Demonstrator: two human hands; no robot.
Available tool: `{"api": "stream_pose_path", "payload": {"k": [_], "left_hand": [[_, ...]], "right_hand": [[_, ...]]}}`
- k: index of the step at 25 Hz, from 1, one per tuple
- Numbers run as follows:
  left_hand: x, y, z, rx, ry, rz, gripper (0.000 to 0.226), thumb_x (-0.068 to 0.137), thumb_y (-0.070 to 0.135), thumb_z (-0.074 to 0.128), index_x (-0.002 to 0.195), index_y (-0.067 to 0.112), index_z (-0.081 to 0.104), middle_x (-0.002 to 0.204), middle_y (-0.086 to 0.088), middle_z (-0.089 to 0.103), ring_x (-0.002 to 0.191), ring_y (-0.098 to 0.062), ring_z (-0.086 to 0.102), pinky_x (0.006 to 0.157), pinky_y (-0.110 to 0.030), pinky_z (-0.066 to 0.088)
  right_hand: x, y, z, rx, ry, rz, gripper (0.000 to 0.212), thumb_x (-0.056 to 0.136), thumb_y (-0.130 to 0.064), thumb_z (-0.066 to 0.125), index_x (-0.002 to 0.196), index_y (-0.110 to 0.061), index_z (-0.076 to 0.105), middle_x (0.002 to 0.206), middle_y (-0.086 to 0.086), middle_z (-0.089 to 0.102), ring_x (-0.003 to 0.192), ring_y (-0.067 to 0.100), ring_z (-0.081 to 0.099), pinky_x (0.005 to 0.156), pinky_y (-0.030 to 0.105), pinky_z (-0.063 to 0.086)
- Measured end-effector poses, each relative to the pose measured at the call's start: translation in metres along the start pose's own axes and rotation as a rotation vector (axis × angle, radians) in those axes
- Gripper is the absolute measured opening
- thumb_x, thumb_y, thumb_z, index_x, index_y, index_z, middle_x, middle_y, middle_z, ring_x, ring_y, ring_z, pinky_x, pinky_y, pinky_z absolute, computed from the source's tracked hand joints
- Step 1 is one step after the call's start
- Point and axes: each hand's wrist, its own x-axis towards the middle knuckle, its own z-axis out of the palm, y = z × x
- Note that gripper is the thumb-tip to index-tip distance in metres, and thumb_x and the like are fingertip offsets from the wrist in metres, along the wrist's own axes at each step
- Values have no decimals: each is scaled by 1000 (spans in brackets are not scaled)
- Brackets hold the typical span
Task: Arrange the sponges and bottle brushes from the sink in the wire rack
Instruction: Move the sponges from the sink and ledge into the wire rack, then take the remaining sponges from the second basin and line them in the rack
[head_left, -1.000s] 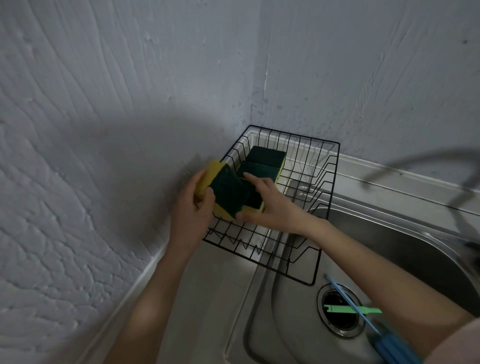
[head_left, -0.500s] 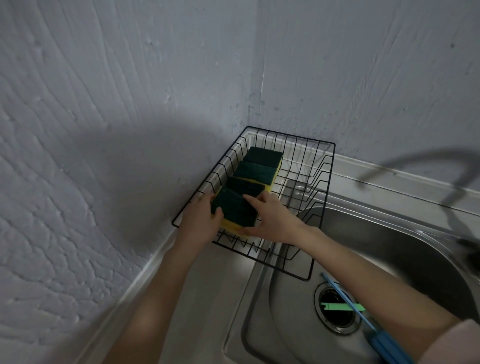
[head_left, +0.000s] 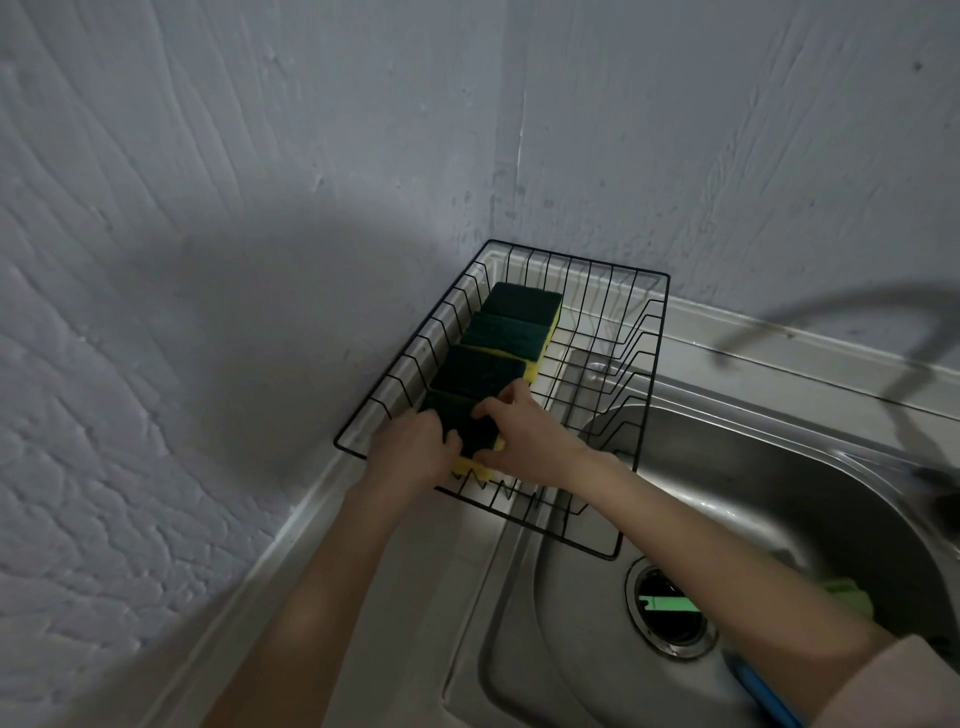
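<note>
Steel sink (head_left: 779, 499) at right; wire rack (head_left: 644, 364) in wall corner, overhanging basin edge. Four sponges in row along rack's left side. Left hand (head_left: 410, 452) and right hand (head_left: 524, 431) clasp nearest sponge (head_left: 462, 421) at rack's near-left corner. Blue brush handle (head_left: 763, 691) in basin

There is one view only, from a wide-angle camera worn on the person's head. It looks forward and steeply down into the corner where two walls (head_left: 260, 260) meet, with the wire rack (head_left: 641, 415) near the middle of the picture and quite close. Both forearms reach in from the bottom edge toward the rack. The sink (head_left: 779, 493) lies right of the rack and runs off the right edge. The lens bends straight lines toward the edges. No second view shares this scene.
</note>
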Motion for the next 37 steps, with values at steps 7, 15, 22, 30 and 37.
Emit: {"api": "stream_pose_path", "payload": {"k": [7,15,22,30,37], "left_hand": [[2,3,1,19,-14,22,36,92,27,39,106,-3,53,124,-23,45,112,-37,46,91,-43,44],[-3,5,2,-67,82,147,32,90,22,40,110,4,57,121,-21,53,110,-38,49,89,-44,46],[-46,26,-6,-91,263,186,41,93,17,39,132,6,42,145,-16,38,132,-30,37,108,-48,33],[-101,116,19,-132,300,350,38,90,19,43,127,9,48,130,-14,54,113,-31,53,97,-44,44],[-136,183,73,-75,185,367,44,90,23,46,133,15,40,138,-10,47,125,-26,44,106,-43,35]], "right_hand": [[-7,0,1,30,50,-19,49,87,-27,59,131,-12,44,132,13,34,107,28,53,92,32,46],[-20,4,-7,-42,63,-47,49,93,-26,47,140,-16,36,142,9,40,124,25,47,102,39,44],[-57,9,-17,-158,249,-67,53,95,-29,40,145,-19,26,153,3,31,145,19,18,118,35,10],[-159,60,-34,-36,363,44,60,93,-29,46,147,-17,22,154,5,27,143,21,21,118,32,13],[-241,126,-28,34,357,187,63,92,-29,48,147,-21,19,157,4,18,146,19,12,121,37,10]]}}
